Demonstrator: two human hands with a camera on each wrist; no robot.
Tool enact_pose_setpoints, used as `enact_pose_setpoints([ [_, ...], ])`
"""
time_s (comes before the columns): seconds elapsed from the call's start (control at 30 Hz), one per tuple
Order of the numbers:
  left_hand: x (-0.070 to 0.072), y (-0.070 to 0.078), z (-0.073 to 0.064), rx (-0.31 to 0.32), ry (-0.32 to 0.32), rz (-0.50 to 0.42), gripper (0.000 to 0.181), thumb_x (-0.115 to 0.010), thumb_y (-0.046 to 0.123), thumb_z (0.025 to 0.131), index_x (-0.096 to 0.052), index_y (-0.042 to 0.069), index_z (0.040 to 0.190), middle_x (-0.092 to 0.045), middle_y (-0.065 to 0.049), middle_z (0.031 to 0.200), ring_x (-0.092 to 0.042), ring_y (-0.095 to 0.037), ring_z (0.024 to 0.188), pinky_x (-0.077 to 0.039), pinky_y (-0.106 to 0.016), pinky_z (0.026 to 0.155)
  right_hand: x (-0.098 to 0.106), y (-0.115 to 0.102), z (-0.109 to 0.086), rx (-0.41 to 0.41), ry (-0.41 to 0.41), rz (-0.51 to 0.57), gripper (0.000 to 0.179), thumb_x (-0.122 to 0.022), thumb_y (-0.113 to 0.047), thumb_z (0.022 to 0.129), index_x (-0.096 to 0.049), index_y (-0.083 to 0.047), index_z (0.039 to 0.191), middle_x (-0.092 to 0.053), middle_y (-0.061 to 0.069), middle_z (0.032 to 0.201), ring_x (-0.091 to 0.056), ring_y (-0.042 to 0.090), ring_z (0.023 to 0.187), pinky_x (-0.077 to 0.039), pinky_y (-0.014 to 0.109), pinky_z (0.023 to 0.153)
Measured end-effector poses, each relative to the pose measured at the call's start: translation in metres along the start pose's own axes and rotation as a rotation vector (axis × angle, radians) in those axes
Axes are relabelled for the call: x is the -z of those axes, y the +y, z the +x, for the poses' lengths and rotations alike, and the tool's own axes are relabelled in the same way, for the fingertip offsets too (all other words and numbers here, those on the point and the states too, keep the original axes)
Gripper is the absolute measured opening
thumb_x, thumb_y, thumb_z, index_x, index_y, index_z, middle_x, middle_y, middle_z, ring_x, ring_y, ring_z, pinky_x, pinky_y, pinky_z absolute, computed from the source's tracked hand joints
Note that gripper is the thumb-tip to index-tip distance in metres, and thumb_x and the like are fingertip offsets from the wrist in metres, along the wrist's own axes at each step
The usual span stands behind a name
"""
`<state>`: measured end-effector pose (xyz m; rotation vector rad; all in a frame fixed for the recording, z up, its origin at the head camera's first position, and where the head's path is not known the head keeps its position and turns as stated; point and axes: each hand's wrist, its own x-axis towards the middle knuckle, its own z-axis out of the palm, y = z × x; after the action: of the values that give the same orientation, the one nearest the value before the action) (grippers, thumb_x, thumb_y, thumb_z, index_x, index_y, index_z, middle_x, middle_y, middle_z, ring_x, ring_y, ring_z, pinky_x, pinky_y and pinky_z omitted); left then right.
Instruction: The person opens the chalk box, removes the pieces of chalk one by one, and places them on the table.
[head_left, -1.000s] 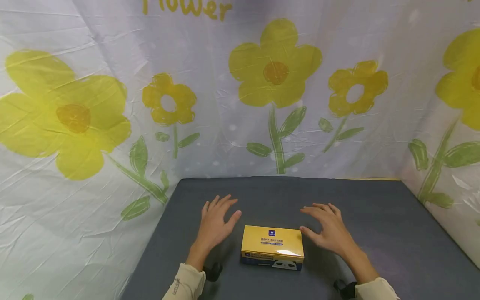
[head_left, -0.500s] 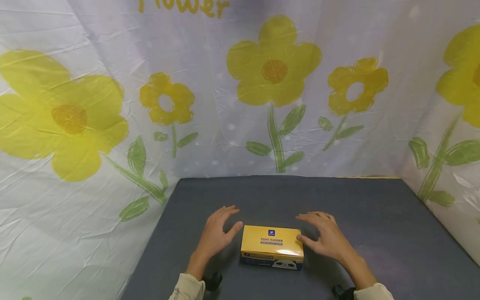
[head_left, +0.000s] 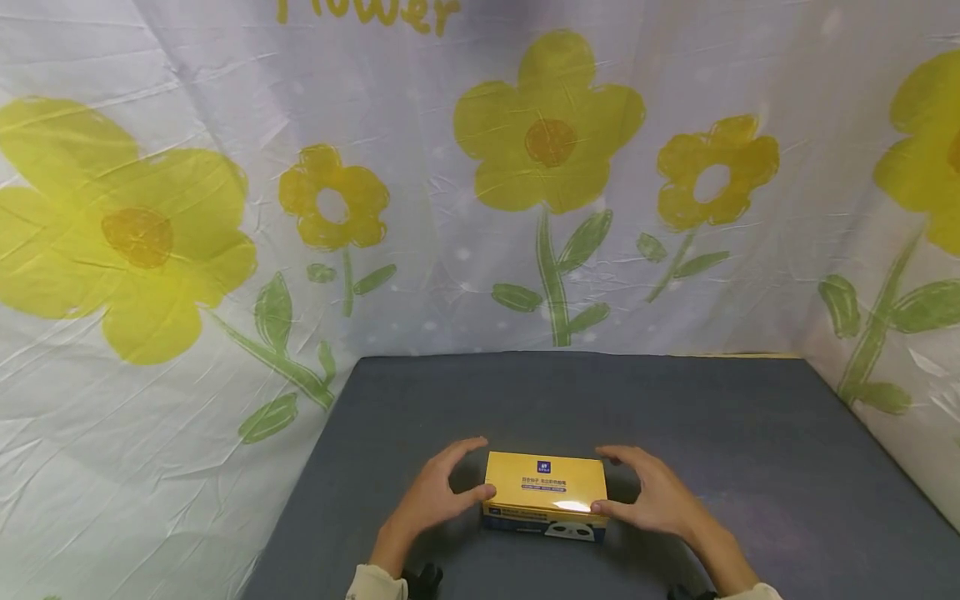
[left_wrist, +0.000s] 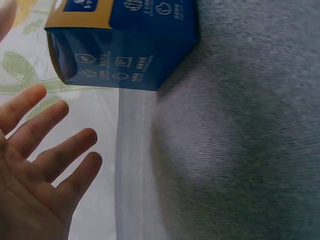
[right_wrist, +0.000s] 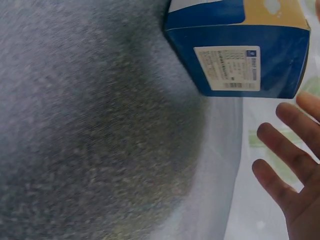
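A yellow and dark blue cardboard box (head_left: 545, 479) with a panda printed on its front lies on the grey table, lid closed. At its left end is my left hand (head_left: 433, 500), fingers spread, its thumb tip over the box's left edge. My right hand (head_left: 660, 498) is at the other end, with its thumb at the front right corner. Whether the thumbs touch the box cannot be told. In the left wrist view the fingers (left_wrist: 75, 150) stand apart from the blue end panel (left_wrist: 115, 60). The right wrist view shows a white label (right_wrist: 230, 68) on the opposite end and fingers (right_wrist: 285, 150) below it.
The dark grey tabletop (head_left: 675, 400) extends behind and beside the box. A white curtain (head_left: 435, 275) printed with yellow flowers hangs behind the table and along both sides.
Both hands have come lower and closer to the box's ends, with the thumbs now at its edges. The box has stayed in place.
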<state>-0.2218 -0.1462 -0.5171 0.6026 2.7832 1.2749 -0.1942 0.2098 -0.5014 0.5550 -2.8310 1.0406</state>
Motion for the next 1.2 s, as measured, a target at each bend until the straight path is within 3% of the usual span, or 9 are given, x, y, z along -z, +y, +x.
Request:
enact_pose_setpoints([
  [0.17,-0.001,-0.002,-0.002,0.032,-0.074,-0.050,0.089,-0.085,0.058,0.076,-0.048,0.029,0.152,-0.048,-0.004,0.157,-0.043,-0.037,0.146,-0.037,-0.068,0.109,-0.001,0.003,-0.003,-0.045,-0.054,0.012,0.094,-0.089,-0.059,0.069,-0.057,-0.009,0.142,-0.064,0.012,0.135,-0.062,0.036,0.118,-0.050,0.061,0.091],
  [0.33,-0.003,-0.003,-0.001,0.044,-0.105,-0.077,0.100,-0.090,0.054,0.071,-0.045,0.024,0.155,-0.047,-0.005,0.158,-0.043,-0.038,0.146,-0.038,-0.066,0.110,-0.004,0.006,-0.004,-0.043,-0.074,0.014,0.100,-0.090,-0.060,0.067,-0.054,-0.009,0.145,-0.063,0.013,0.133,-0.061,0.035,0.117,-0.050,0.061,0.090],
  [0.97,-0.005,-0.005,0.007,0.012,-0.085,-0.046,0.095,-0.092,0.049,0.071,-0.052,0.015,0.150,-0.054,-0.010,0.151,-0.048,-0.041,0.141,-0.040,-0.068,0.106,-0.001,0.004,0.002,-0.035,-0.090,0.002,0.096,-0.092,-0.053,0.068,-0.054,-0.010,0.145,-0.064,0.009,0.130,-0.062,0.033,0.115,-0.051,0.058,0.087],
  [1.2,-0.006,-0.010,0.010,0.000,-0.072,-0.038,0.094,-0.091,0.051,0.071,-0.053,0.015,0.149,-0.055,-0.009,0.150,-0.050,-0.037,0.140,-0.044,-0.062,0.106,-0.002,0.005,0.006,-0.050,-0.098,0.007,0.096,-0.091,-0.053,0.070,-0.053,-0.010,0.147,-0.064,0.011,0.132,-0.062,0.035,0.116,-0.051,0.059,0.087],
])
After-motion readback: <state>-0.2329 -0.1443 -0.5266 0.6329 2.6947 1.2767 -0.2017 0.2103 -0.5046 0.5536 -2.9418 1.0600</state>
